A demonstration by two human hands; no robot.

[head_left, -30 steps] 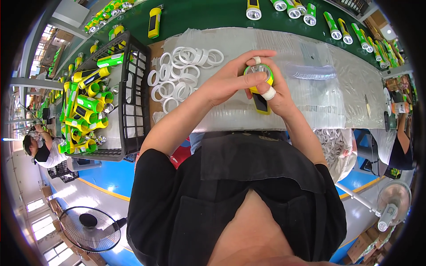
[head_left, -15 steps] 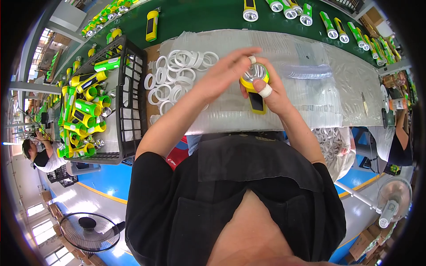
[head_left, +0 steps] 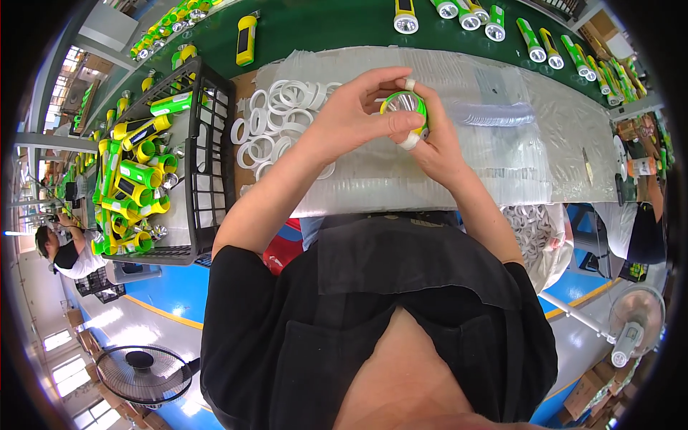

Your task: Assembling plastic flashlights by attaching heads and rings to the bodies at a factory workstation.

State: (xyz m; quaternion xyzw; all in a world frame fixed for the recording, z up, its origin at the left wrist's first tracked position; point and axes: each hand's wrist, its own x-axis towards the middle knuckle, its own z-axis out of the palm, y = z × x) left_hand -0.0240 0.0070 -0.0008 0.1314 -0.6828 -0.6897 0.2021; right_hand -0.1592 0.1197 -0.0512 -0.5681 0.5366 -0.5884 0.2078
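A yellow-green flashlight (head_left: 403, 105) is between my hands above the padded work surface, its shiny reflector facing up. My right hand (head_left: 438, 140) wraps round its right side, with white bands on the thumb and a finger. My left hand (head_left: 347, 115) closes on the head from the left, thumb laid across the lower rim. The flashlight's body is hidden behind my hands. Just left of my left hand lies a loose pile of white rings (head_left: 259, 148). A row of stacked clear discs (head_left: 494, 115) rests right of my right hand.
A black crate (head_left: 208, 165) full of flashlight bodies stands at left. More flashlights (head_left: 494, 25) lie on the green belt (head_left: 330, 29) beyond. A bag of white rings (head_left: 534, 236) hangs at the near right. Co-workers are on both sides; fans stand behind.
My left hand has come onto the flashlight's head, its fingers now curled. The flashlight has tipped, and its yellow body with the dark panel no longer shows.
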